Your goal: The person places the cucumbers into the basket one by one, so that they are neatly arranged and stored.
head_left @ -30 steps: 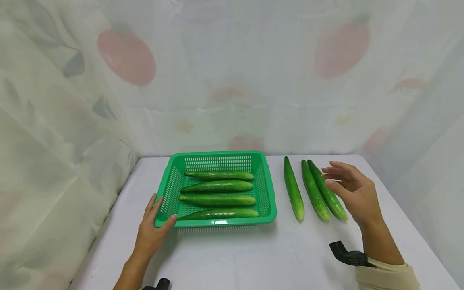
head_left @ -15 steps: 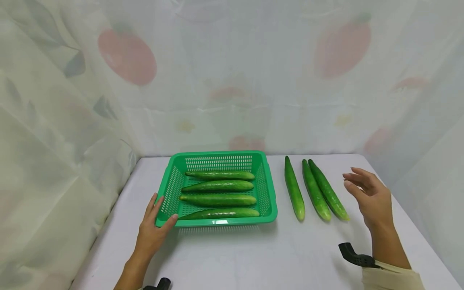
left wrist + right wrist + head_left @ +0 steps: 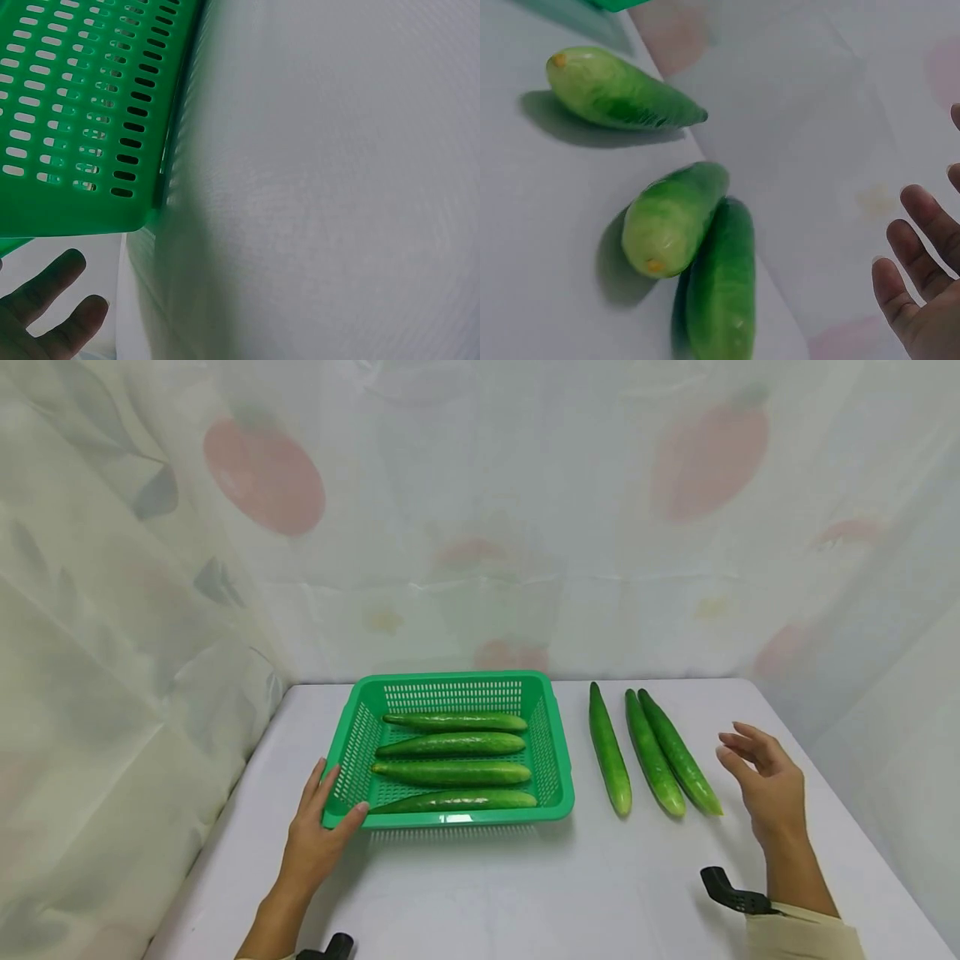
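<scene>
Cucumbers (image 3: 452, 773), seven in all, lie in two groups on and above a white table (image 3: 487, 893). Four rest inside a green perforated basket (image 3: 465, 818), set crosswise one behind another, their paler ends toward the right; the nearest lies along the front wall. Three more lie directly on the table to the right of the basket, pale ends toward the viewer. Of these, the single cucumber (image 3: 609, 750) nearest the basket lies apart, while the middle cucumber (image 3: 654, 756) and the rightmost cucumber (image 3: 678, 753) touch along part of their length and diverge at their near ends.

The left hand (image 3: 311, 843) rests at the basket's near left corner, thumb on the front rim and fingers extended along the left side without curling around it; how firmly it presses cannot be told. The right hand (image 3: 772, 793) is released and holds nothing, its fingers loosely bent above the table, just beside the rightmost cucumber and apart from it. A black wrist fitting (image 3: 738, 893) sits at the edge of a beige sleeve (image 3: 802, 937). Behind the table hangs a pale cloth (image 3: 480, 485) printed with faded red fruit.
</scene>
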A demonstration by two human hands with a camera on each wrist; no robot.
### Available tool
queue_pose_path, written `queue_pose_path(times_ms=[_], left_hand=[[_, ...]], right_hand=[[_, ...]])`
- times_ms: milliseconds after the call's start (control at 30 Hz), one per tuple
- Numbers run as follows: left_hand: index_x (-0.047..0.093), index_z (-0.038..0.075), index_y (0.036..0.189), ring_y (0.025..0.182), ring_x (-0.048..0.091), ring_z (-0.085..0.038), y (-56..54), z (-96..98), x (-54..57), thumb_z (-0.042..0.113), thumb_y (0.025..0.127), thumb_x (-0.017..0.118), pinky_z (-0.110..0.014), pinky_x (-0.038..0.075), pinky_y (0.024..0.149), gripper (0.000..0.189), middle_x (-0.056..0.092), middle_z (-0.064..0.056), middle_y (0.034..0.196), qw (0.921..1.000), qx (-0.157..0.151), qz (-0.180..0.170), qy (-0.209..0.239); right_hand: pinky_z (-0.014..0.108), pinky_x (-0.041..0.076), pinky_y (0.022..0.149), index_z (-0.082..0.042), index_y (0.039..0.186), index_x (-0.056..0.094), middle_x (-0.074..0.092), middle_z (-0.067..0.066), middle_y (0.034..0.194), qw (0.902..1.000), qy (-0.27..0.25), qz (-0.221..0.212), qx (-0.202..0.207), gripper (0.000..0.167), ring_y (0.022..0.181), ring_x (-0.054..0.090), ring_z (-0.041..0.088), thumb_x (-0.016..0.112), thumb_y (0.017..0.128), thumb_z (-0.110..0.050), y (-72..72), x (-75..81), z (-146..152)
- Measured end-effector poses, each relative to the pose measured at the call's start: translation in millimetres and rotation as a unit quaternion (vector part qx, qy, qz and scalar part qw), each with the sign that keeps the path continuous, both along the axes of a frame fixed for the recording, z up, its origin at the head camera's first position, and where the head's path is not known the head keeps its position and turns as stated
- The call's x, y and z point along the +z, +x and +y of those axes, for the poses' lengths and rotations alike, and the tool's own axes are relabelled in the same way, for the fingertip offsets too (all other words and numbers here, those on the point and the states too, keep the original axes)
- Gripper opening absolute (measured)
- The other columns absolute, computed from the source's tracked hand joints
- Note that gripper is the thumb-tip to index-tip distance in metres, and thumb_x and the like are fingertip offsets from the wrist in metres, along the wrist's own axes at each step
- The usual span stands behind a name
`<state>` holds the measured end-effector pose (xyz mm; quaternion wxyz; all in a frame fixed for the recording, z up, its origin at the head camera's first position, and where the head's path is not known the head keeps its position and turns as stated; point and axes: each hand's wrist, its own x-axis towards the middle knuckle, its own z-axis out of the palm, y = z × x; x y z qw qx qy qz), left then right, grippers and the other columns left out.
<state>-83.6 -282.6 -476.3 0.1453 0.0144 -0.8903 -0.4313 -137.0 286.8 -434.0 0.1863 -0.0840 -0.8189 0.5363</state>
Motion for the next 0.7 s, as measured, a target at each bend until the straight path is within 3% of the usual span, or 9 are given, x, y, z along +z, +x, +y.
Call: queue_pose_path(times_ms=[133, 400, 700], left_hand=[[0.031, 0.019, 0.153, 0.142, 0.014, -0.032, 0.2, -0.4, -0.3, 0.032, 0.088, 0.072, -0.068, 0.026, 0.097, 0.078, 0.012, 0.002, 0.159, 1.0000, -0.001, -0.002, 0.001], [0.031, 0.019, 0.153, 0.142, 0.014, -0.032, -0.1, -1.5, -1.7, 0.033, 0.088, 0.072, -0.068, 0.026, 0.097, 0.078, 0.012, 0.003, 0.159, 1.0000, 0.001, -0.003, -0.002], [0.031, 0.019, 0.153, 0.142, 0.014, -0.033, -0.4, -1.3, -2.1, 0.033, 0.089, 0.072, -0.069, 0.026, 0.096, 0.078, 0.013, -0.001, 0.159, 1.0000, -0.001, 0.000, -0.002]], right_hand=[[0.024, 0.039, 0.094, -0.021, 0.143, 0.048, 0.059, 0.002, 0.126, 0.9997, 0.003, -0.024, -0.007, 0.050, 0.111, 0.050, 0.005, 0.063, 0.096, -0.025, -1.9, -10.2, 3], [0.016, 0.041, 0.084, -0.022, 0.145, 0.045, 0.056, 0.008, 0.130, 0.9978, 0.010, -0.065, 0.000, 0.055, 0.111, 0.050, 0.007, 0.064, 0.095, -0.034, -4.2, -34.4, 8], [0.010, 0.041, 0.076, -0.011, 0.145, 0.044, 0.053, 0.016, 0.132, 0.9969, 0.008, -0.076, 0.019, 0.061, 0.107, 0.051, 0.009, 0.066, 0.093, -0.035, -7.0, -61.9, 10]])
